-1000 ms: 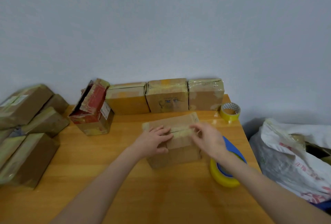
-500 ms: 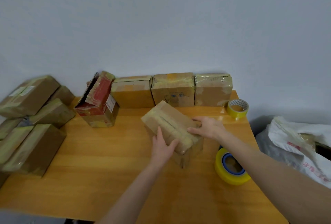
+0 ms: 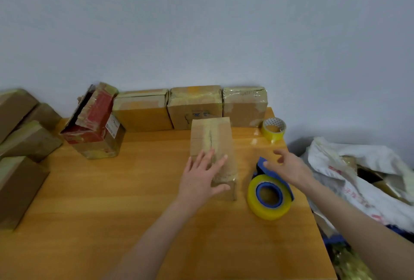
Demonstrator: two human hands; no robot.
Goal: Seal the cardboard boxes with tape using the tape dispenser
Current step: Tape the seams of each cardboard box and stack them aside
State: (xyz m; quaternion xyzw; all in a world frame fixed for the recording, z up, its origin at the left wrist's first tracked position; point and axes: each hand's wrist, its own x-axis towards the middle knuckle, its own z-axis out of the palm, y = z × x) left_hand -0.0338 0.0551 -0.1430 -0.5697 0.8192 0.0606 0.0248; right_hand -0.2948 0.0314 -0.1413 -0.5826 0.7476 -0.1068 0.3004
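A small cardboard box (image 3: 211, 138) with a taped seam lies lengthwise in the middle of the wooden table (image 3: 139, 208). My left hand (image 3: 200, 179) rests flat on its near end, fingers straight. To the right of the box stands the blue tape dispenser (image 3: 268, 192) with a yellow roll of tape. My right hand (image 3: 287, 166) hovers just above the dispenser's blue handle, fingers relaxed and spread, holding nothing.
Three taped boxes (image 3: 195, 107) line the wall, with a torn red box (image 3: 94, 123) to their left. Several more boxes (image 3: 20, 145) are stacked at the left edge. A spare yellow tape roll (image 3: 273, 129) sits at the back right. A white bag (image 3: 358, 179) lies beyond the table's right edge.
The box has been turned from crosswise to lengthwise. My right hand let go of it and moved right over the dispenser. My left hand now lies flat on the box's near end.
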